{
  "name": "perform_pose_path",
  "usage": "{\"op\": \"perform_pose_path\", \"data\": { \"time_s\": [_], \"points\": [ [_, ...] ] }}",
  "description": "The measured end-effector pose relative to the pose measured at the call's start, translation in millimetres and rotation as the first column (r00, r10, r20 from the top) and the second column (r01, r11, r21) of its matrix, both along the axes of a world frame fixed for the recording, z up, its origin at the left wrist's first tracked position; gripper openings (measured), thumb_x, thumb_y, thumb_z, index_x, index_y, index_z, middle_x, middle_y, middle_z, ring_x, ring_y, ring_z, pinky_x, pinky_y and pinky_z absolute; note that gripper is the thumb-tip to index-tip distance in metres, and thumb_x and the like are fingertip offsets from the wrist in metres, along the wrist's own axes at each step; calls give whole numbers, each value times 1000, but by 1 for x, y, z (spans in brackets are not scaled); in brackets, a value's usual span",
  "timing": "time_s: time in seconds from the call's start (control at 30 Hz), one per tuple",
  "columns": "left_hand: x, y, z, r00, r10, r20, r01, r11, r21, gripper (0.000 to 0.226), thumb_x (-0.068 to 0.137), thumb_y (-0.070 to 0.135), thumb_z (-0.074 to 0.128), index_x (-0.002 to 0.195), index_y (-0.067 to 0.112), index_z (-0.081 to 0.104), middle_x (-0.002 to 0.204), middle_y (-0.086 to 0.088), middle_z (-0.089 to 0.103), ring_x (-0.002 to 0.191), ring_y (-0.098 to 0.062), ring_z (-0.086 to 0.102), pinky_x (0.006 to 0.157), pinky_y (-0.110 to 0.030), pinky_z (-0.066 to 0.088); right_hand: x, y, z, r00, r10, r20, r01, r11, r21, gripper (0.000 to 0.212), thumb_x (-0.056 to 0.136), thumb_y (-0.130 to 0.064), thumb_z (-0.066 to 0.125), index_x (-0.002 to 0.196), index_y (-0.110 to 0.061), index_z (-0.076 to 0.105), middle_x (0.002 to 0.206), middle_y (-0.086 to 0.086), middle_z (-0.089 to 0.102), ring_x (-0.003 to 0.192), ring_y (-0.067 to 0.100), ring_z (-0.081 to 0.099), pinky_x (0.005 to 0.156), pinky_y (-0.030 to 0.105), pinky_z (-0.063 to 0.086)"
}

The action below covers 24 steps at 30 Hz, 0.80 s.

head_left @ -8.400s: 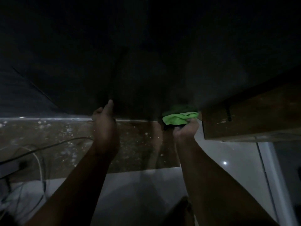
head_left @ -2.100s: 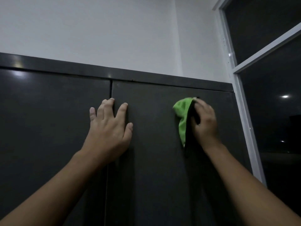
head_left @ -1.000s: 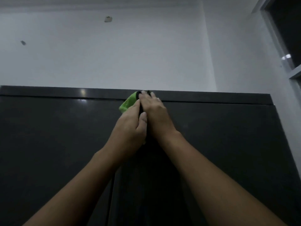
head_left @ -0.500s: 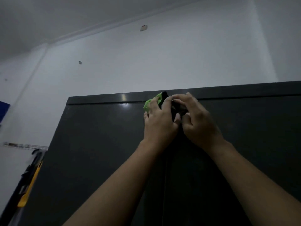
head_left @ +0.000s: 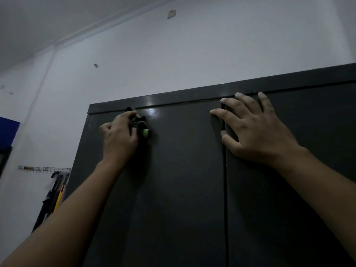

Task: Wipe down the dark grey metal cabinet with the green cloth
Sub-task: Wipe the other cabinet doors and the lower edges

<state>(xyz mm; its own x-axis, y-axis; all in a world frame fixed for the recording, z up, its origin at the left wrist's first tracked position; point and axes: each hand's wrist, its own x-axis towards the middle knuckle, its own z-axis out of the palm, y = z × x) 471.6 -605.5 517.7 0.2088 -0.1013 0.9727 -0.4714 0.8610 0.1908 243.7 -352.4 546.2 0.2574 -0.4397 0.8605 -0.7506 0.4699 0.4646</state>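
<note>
A person faces a tall dark grey metal cabinet (head_left: pixel 183 189) that stands upright against a white wall (head_left: pixel 173 54), its two doors facing them and the seam (head_left: pixel 224 189) between the doors running straight up and down. Their left hand (head_left: pixel 119 139) curls around a bunched green cloth (head_left: pixel 145 133) and holds it against the left door just under the top edge; only a small green corner pokes out to the right, so its long axis cannot be told. Their right hand (head_left: pixel 256 132) lies flat across the seam near the top, fingers spread and pointing up, grasping nothing.
</note>
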Motion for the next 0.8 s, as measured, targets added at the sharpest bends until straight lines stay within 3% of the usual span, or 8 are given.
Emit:
{"op": "perform_pose_path", "data": {
  "time_s": [0.13,0.23,0.3,0.43,0.5,0.6,0.8],
  "points": [
    [28,-40,-5,984,-100,-146,130,968,216,46,91,16,47,137,20,41,132,-15,54,122,-38,45,90,-30,21,16,-16,-10,992,70,107,-60,994,-91,68,86,-53,29,150,-31,37,161,1,28,154,26,10,123,58,-1],
    [22,-28,-2,940,-202,-276,268,937,224,54,87,16,52,139,12,37,130,-17,54,121,-39,44,102,-35,26,30,-34,-22,982,93,162,-66,984,-164,70,86,-50,34,150,-24,35,163,7,24,155,29,6,123,54,-4],
    [11,-13,4,901,-301,-312,368,912,183,55,82,29,46,135,13,45,128,-15,56,121,-35,42,105,-38,27,34,-42,-25,979,95,182,-57,978,-200,72,85,-52,32,151,-23,33,165,7,21,156,28,4,123,52,-5],
    [-29,26,9,926,-371,-66,368,928,-61,52,86,51,39,121,19,60,123,-6,61,113,-27,46,99,-32,28,39,-48,-30,969,106,222,-45,964,-263,73,86,-51,28,154,-24,31,167,4,17,156,23,2,124,49,-6],
    [-51,48,2,931,-355,85,365,915,-174,47,86,46,52,125,22,57,125,1,60,112,-23,44,98,-36,34,40,-50,-32,963,125,240,-55,959,-278,71,87,-49,27,154,-25,32,167,1,19,156,19,4,124,46,-5],
    [-63,67,-21,907,-342,245,396,890,-227,53,86,38,59,136,23,50,128,3,59,113,-18,41,98,-38,35,42,-49,-33,947,160,280,-71,951,-303,69,88,-44,24,154,-28,35,167,-3,21,155,16,8,124,44,-3],
    [-39,43,-97,853,-105,511,322,876,-358,45,91,47,48,134,33,51,141,6,51,113,-20,46,88,-41,43,63,-64,-43,932,107,347,7,951,-310,72,90,-38,27,159,-20,26,168,7,14,156,25,4,123,47,-5]
  ]
}}
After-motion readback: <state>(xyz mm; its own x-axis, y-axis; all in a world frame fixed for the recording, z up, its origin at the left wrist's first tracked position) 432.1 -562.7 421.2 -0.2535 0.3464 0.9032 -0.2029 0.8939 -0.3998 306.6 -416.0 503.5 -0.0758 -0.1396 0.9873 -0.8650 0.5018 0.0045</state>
